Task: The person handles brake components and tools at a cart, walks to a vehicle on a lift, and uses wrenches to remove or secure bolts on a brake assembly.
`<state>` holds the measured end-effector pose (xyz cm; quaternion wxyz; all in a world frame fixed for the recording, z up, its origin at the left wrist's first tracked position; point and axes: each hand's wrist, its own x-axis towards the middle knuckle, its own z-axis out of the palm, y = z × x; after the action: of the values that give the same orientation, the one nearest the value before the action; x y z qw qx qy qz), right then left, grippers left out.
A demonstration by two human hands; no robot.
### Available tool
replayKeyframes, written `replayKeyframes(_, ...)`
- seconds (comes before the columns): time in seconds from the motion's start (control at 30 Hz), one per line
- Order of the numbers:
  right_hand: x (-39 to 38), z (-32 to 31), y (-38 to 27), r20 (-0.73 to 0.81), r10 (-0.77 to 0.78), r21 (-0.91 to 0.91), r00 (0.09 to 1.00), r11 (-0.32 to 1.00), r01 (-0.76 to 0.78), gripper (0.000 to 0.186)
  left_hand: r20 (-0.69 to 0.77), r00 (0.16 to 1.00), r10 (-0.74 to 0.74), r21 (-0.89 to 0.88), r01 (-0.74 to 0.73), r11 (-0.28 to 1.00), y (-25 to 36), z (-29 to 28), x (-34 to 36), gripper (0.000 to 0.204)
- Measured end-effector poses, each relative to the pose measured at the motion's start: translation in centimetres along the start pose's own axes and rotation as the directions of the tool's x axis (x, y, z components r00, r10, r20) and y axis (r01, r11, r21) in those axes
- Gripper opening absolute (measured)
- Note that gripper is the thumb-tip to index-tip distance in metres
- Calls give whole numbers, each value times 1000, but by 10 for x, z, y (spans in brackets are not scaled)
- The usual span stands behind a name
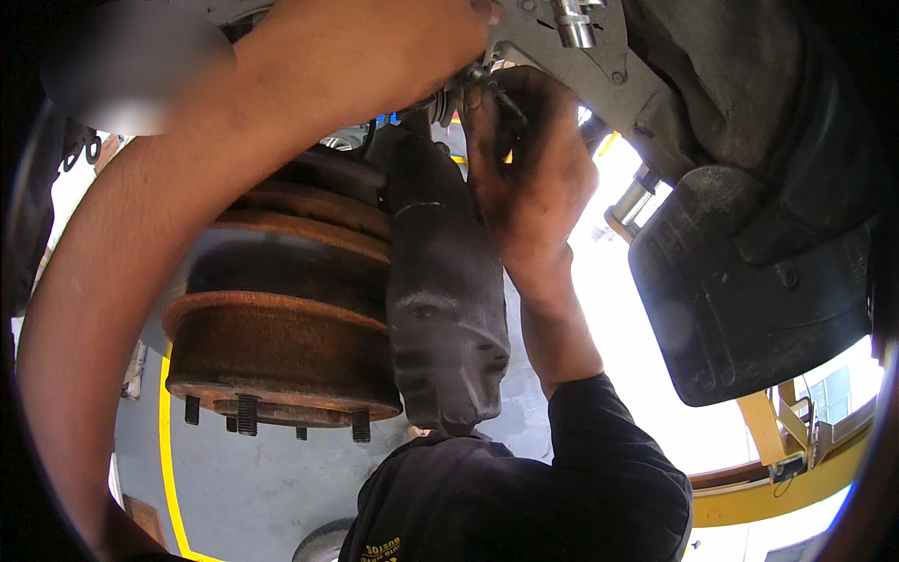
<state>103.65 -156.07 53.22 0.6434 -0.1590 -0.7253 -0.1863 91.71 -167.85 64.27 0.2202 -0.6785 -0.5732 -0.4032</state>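
Note:
My left forearm (140,244) reaches up across the left to my left hand (459,33), mostly hidden or cut off at the top edge, fingers unclear. My right hand (534,169) is raised at the upper middle, fingers curled around a small dark part (482,80) I cannot make out, beside a grey metal bracket (637,94). A chrome socket (576,28) sticks down from above that bracket. Under my left arm is a rusty brake rotor (281,347) with threaded studs; a dark plastic-looking or metal housing (440,300) stands between it and my right arm.
A black wheel-well liner and flap (749,290) hang at the right, with a yellow lift frame (758,496) beyond. My black-shirted torso (506,506) is at the bottom. A tyre (318,541) lies on the grey floor (234,478) with yellow lines.

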Motion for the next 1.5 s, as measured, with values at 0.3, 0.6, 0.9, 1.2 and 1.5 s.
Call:
replayKeyframes(0.3,1,5,1,-36,2,15,999,1000,-2,31,167,978,-128,-50,138,989,5,-16,8,28)
replayKeyframes(0.6,0,12,15,-100,-228,-73,969,972,221,27,246,911,-330,-42,350,936,28,-23,22,32)
replayKeyframes(0.9,-3,11,12,-60,-87,-41,994,996,85,32,123,981,-152,-16,155,988,16,-16,6,35)
replayKeyframes(1.2,-5,14,16,-79,-162,-22,984,987,161,33,12,998,-54,78,52,996,7,-3,-3,31)
replayKeyframes(1.5,2,9,26,-95,-354,-131,930,931,341,29,-56,998,-36,153,44,987,5,8,-1,32)
